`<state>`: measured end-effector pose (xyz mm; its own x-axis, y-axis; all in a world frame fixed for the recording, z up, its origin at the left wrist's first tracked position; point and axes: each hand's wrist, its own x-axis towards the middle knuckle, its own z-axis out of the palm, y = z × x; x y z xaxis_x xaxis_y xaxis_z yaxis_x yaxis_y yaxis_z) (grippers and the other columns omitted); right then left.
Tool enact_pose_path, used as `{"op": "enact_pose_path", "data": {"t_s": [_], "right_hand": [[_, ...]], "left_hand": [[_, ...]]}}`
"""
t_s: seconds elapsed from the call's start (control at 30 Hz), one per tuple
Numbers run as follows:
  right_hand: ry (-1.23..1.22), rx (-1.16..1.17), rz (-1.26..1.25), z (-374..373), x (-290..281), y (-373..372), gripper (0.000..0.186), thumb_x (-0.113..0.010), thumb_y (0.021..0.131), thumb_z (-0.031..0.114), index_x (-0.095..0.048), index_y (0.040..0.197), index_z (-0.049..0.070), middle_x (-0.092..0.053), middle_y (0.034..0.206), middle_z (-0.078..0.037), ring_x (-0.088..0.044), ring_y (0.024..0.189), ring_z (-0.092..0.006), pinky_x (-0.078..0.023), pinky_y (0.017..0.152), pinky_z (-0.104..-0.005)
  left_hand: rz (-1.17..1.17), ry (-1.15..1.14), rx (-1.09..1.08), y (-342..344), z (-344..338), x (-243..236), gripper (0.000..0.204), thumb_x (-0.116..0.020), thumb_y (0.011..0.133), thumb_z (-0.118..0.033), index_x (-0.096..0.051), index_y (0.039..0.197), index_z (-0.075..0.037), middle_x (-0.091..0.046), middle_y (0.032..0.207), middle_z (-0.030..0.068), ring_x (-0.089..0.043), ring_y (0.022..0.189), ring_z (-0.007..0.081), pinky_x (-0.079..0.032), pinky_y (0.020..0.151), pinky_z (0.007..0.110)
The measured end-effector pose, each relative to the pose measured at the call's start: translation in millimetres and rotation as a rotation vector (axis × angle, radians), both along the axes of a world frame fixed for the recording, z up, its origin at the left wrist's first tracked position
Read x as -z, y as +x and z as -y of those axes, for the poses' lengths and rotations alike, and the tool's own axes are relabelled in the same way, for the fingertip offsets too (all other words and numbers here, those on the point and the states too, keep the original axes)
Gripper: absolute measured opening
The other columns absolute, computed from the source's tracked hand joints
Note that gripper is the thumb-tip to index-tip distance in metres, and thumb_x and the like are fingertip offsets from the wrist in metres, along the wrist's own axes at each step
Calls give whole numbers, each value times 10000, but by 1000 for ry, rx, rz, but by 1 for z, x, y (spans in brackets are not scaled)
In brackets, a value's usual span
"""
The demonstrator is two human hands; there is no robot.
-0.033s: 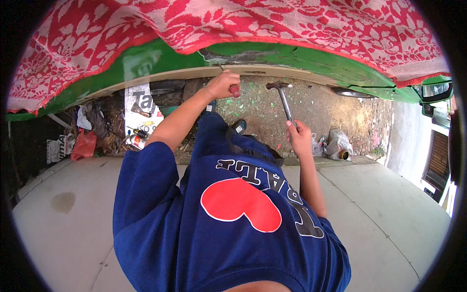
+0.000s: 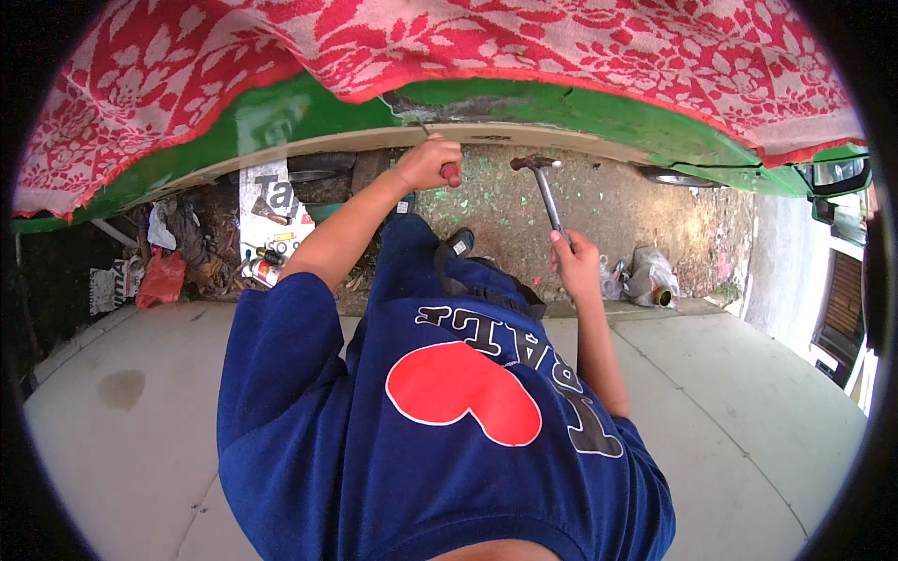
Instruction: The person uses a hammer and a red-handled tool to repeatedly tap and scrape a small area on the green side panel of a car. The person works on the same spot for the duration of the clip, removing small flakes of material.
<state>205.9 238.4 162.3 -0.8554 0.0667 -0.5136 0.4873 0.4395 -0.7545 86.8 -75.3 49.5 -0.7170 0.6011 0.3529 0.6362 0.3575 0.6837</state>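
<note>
My left hand [image 2: 430, 163] is closed around a red-handled tool [image 2: 451, 175]. Its thin metal shank pokes out past my fingers and meets the lower edge of a green vehicle body [image 2: 351, 114]; the tip is too small to make out. Scraped, dark damaged paint [image 2: 458, 108] shows on the panel just above it. Lower and to the right, my right hand [image 2: 575, 262] grips a hammer [image 2: 546, 194] by the end of its handle. The metal head points up toward the vehicle, apart from both the panel and the red-handled tool.
A red and pink floral cloth [image 2: 561, 47] drapes over the vehicle. Green paint flakes litter the rough ground [image 2: 505, 201]. Cans [image 2: 266, 271], a red bag [image 2: 162, 279] and rubbish lie at left; a clear plastic bag [image 2: 652, 274] sits at right. A side mirror [image 2: 837, 179] juts out far right.
</note>
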Motion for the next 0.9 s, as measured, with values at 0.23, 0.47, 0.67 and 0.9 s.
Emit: {"op": "enact_pose_path", "data": {"t_s": [0.23, 0.47, 0.67, 0.9], "right_hand": [[90, -117, -213, -4, 38, -6, 359, -664, 887, 335, -666, 1005, -5, -547, 555, -54, -526, 460, -112, -399, 419, -299], [227, -384, -545, 20, 27, -14, 320, -664, 872, 326, -673, 985, 27, -598, 625, -148, -614, 546, -270, -471, 523, -354], [15, -587, -875, 25, 38, -20, 260, -659, 866, 307, -653, 926, 54, -639, 723, -175, -633, 627, -355, -494, 555, -390], [172, -508, -712, 34, 57, -28, 222, -607, 901, 292, -626, 939, 74, -600, 668, -172, -602, 595, -371, -471, 536, -432]], "left_hand": [[-91, -73, -8, -5, 7, 4, 196, -696, 656, -123, -511, 704, -85, -504, 713, 64, -546, 738, 274, -405, 805, 373], [-165, -111, -85, -1, 12, 16, 193, -698, 659, -148, -530, 730, -86, -524, 720, 66, -575, 792, 280, -399, 857, 399], [13, -13, -76, -13, 14, 5, 188, -720, 646, -115, -541, 698, -91, -577, 720, 56, -583, 786, 287, -429, 770, 398], [-155, 69, -149, -19, 5, 19, 189, -694, 593, -89, -521, 661, -55, -543, 674, 109, -558, 702, 346, -444, 707, 399]]}}
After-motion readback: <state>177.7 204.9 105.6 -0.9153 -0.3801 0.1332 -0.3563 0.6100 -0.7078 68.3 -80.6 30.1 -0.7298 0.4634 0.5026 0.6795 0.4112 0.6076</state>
